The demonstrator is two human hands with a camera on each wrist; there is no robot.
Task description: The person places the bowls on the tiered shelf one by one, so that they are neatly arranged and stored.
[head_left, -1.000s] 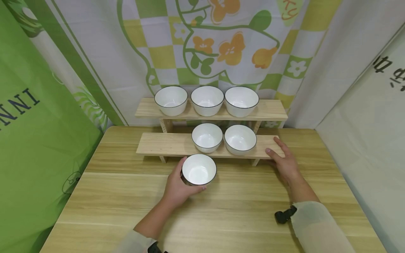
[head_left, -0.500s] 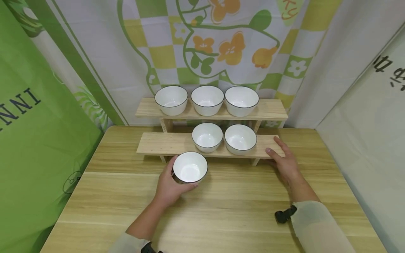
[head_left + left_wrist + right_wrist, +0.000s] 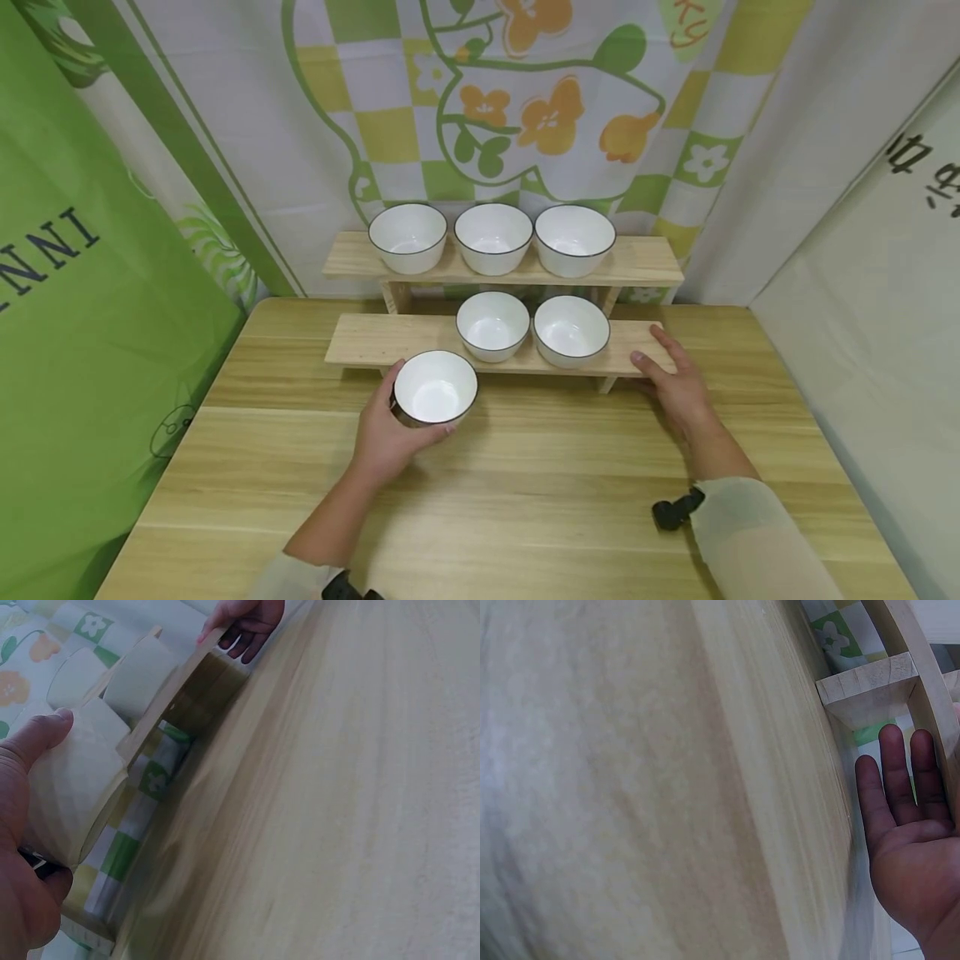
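Observation:
My left hand holds a white bowl with a dark rim, thumb on its near side and fingers round its left. The bowl is raised in front of the lower board's left part; the left wrist view shows it tilted in that hand. At the right end of the two-tier wooden stand, my right hand grips the lower board. Its thumb and index finger lie on top, while other fingers extend underneath in the right wrist view. Two matching bowls sit side by side on the lower board, right of the held one.
Three more white bowls stand in a row on the upper board. A patterned curtain hangs right behind the stand. Green cloth borders the wooden table on the left, and a white panel on the right.
My left hand has carried the bowl leftward and slightly away from me, toward the lower board's left part. The right hand stays at the board's end.

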